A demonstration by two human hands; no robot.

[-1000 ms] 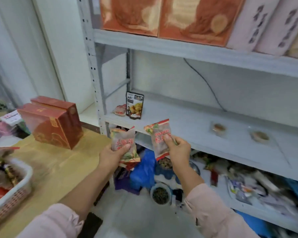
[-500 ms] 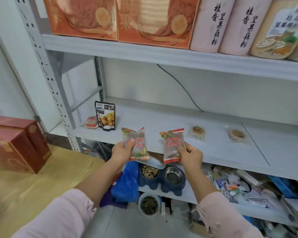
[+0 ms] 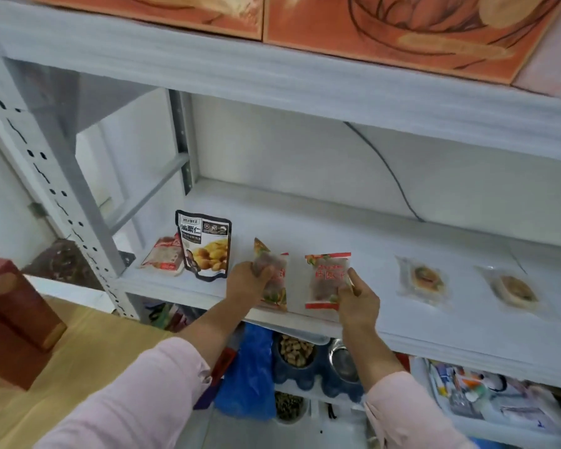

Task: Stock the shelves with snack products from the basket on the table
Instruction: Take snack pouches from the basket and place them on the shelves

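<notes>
My left hand (image 3: pixel 246 280) pinches one small snack packet (image 3: pixel 276 286) by its left edge, thumb curled over the clear front. My right hand (image 3: pixel 358 296) pinches a second packet (image 3: pixel 325 281) at its lower right corner. Both are gripped at the rim, I judge, so the printed faces stay readable and the fingers can slip away once the packets are down.

Both packets are over the front part of the middle shelf (image 3: pixel 337 228), just beside each other but apart. I cannot tell whether either already rests on the board. Each has its long axis running front to back, with the red-banded top toward the back wall. The left one leans a little to the left, and the right one sits squarer.

To their left stands a black pouch (image 3: pixel 204 244), upright with its label facing out. A red-and-white packet (image 3: pixel 164 258) lies flat beside it. To the right lie two clear-wrapped pastries (image 3: pixel 423 280) (image 3: pixel 512 291), well apart. That leaves a gap which these two look meant to fill. The basket is out of view.
</notes>
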